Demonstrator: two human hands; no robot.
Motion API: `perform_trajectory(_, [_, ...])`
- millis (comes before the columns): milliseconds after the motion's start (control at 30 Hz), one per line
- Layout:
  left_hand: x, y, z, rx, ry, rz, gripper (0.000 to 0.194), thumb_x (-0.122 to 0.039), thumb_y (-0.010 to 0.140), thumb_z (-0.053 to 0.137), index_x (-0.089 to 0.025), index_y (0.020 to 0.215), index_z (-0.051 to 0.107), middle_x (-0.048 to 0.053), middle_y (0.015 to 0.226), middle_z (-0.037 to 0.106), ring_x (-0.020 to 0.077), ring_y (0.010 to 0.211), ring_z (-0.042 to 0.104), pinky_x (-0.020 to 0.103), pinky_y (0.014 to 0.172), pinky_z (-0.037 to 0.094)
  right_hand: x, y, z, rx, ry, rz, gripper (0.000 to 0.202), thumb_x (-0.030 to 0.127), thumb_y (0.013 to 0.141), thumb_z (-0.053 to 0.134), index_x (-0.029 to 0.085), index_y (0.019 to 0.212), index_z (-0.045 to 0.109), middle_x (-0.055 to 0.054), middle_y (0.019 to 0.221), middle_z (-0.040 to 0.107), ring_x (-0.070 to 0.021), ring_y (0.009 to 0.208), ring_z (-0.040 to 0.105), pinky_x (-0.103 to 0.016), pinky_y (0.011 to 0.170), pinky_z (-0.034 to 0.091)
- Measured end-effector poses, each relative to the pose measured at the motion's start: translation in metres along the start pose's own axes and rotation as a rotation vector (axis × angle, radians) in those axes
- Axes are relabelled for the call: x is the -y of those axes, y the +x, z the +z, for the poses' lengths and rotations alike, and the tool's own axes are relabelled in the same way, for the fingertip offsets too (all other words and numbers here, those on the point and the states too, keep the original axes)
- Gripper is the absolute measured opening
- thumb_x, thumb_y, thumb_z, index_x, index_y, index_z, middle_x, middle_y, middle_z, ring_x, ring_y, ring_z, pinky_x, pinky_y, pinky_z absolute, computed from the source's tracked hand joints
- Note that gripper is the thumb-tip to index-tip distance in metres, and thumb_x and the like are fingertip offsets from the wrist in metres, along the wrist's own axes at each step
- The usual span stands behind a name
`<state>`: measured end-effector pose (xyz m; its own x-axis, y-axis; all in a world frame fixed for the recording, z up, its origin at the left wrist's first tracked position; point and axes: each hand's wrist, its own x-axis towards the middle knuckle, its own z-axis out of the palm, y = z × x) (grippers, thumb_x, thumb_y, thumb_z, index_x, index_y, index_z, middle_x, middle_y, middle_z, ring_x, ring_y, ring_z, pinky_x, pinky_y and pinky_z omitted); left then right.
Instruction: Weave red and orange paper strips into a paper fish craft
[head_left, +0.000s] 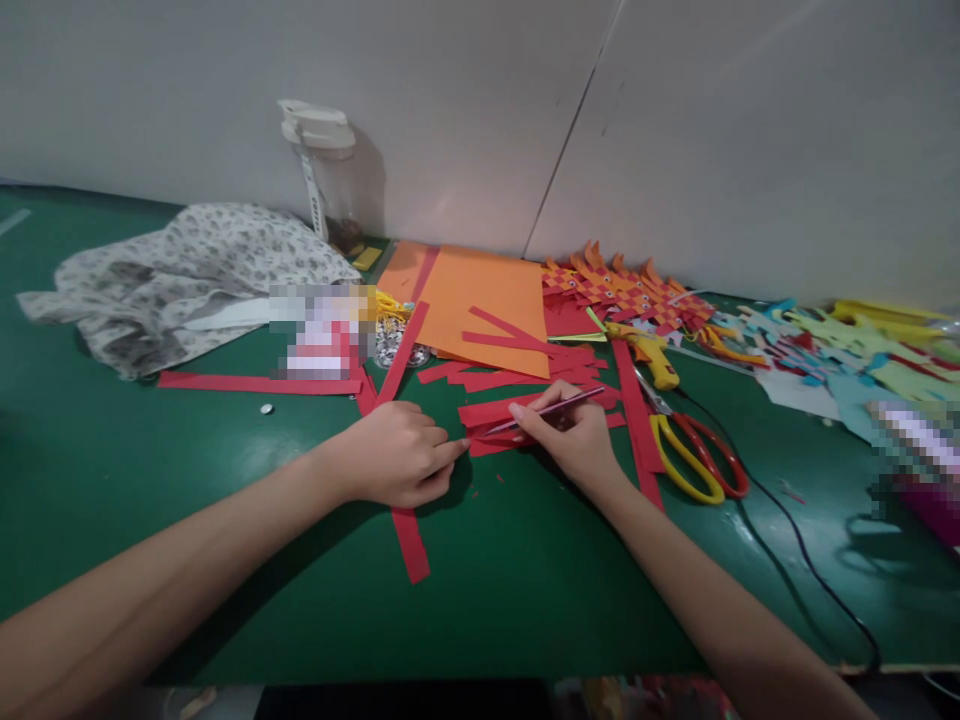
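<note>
My right hand [574,435] pinches a slim dark-red pencil [564,402], its tip down on a piece of red paper [480,446]. At that paper's left edge, my left hand [405,455] is curled closed, its index fingertip pressing on the red paper. Beneath my left hand lies a red paper strip [409,548], and another red strip [405,355] slants up behind the knuckles. Several more red strips [517,372] are heaped just beyond my right hand, partly over an orange sheet [487,300].
Scissors [694,460] with yellow and red handles and a yellow glue gun [651,355] with a black cord lie to the right. Woven orange paper fish [622,290] and paper scraps [840,350] sit behind. Patterned cloth [180,270] and a clear bottle [330,180] stand at left.
</note>
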<state>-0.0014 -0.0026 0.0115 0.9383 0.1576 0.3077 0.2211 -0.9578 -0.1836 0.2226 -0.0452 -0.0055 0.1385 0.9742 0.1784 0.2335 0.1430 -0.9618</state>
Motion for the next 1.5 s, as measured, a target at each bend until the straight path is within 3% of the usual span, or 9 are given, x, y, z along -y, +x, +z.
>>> perform_trajectory(267, [0.0006, -0.0004, 0.0003, 0.002, 0.006, -0.001, 0.026, -0.021, 0.082, 0.045, -0.015, 0.095, 0.066, 0.000, 0.056, 0.061, 0.0153, 0.048, 0.056, 0.029, 0.043, 0.036, 0.0022, 0.0010, -0.0011, -0.081, 0.026, 0.012, 0.029, 0.038, 0.070, 0.074, 0.022, 0.063, 0.050, 0.003, 0.053, 0.061, -0.0177, 0.048, 0.065, -0.027, 0.046, 0.051])
perform_trajectory(533, [0.0002, -0.0005, 0.0008, 0.008, 0.000, -0.003, 0.029, -0.021, 0.082, 0.043, -0.015, 0.100, 0.065, 0.001, 0.056, 0.061, 0.0154, 0.049, 0.056, 0.029, 0.044, 0.037, 0.0018, -0.0003, -0.0001, 0.033, 0.065, 0.021, 0.028, 0.039, 0.068, 0.075, 0.023, 0.067, 0.053, 0.002, 0.056, 0.064, -0.0196, 0.054, 0.068, -0.029, 0.051, 0.055])
perform_trajectory(833, [0.0004, -0.0008, 0.0011, -0.009, -0.010, -0.001, 0.028, -0.021, 0.082, 0.043, -0.014, 0.098, 0.065, 0.000, 0.055, 0.060, 0.0150, 0.048, 0.054, 0.029, 0.043, 0.038, 0.0008, 0.0005, 0.0006, 0.031, 0.057, 0.019, 0.028, 0.039, 0.068, 0.075, 0.022, 0.066, 0.052, 0.002, 0.056, 0.064, -0.0194, 0.054, 0.068, -0.029, 0.051, 0.055])
perform_trajectory(1100, [0.0006, -0.0006, 0.0014, 0.001, 0.002, -0.001, 0.026, -0.021, 0.082, 0.043, -0.016, 0.095, 0.066, 0.000, 0.055, 0.060, 0.0147, 0.048, 0.054, 0.029, 0.044, 0.036, 0.0041, 0.0003, -0.0005, -0.103, 0.030, 0.006, 0.029, 0.039, 0.070, 0.073, 0.023, 0.063, 0.049, 0.004, 0.052, 0.059, -0.0160, 0.046, 0.062, -0.027, 0.045, 0.050])
perform_trajectory(1267, [0.0002, -0.0006, 0.0007, -0.011, -0.008, 0.000, 0.027, -0.021, 0.082, 0.044, -0.014, 0.096, 0.066, 0.000, 0.055, 0.059, 0.0150, 0.047, 0.054, 0.029, 0.043, 0.038, 0.0044, 0.0001, -0.0012, -0.063, -0.006, 0.005, 0.029, 0.040, 0.070, 0.072, 0.023, 0.062, 0.050, 0.003, 0.052, 0.060, -0.0177, 0.048, 0.063, -0.028, 0.046, 0.050])
perform_trajectory(1400, [0.0002, -0.0008, 0.0003, -0.011, -0.010, 0.003, 0.027, -0.021, 0.082, 0.044, -0.014, 0.097, 0.066, 0.000, 0.055, 0.060, 0.0155, 0.047, 0.054, 0.030, 0.042, 0.038, 0.0018, 0.0007, -0.0023, -0.130, -0.024, -0.012, 0.029, 0.040, 0.071, 0.071, 0.023, 0.062, 0.048, 0.004, 0.049, 0.056, -0.0152, 0.043, 0.058, -0.026, 0.042, 0.046])
perform_trajectory(1500, [0.0003, -0.0010, 0.0007, -0.010, -0.002, 0.004, 0.027, -0.021, 0.082, 0.044, -0.014, 0.097, 0.066, 0.000, 0.056, 0.060, 0.0153, 0.048, 0.055, 0.030, 0.043, 0.038, 0.0018, 0.0010, -0.0018, -0.112, -0.013, -0.001, 0.030, 0.039, 0.071, 0.071, 0.023, 0.062, 0.048, 0.004, 0.052, 0.056, -0.0156, 0.046, 0.059, -0.027, 0.045, 0.047])
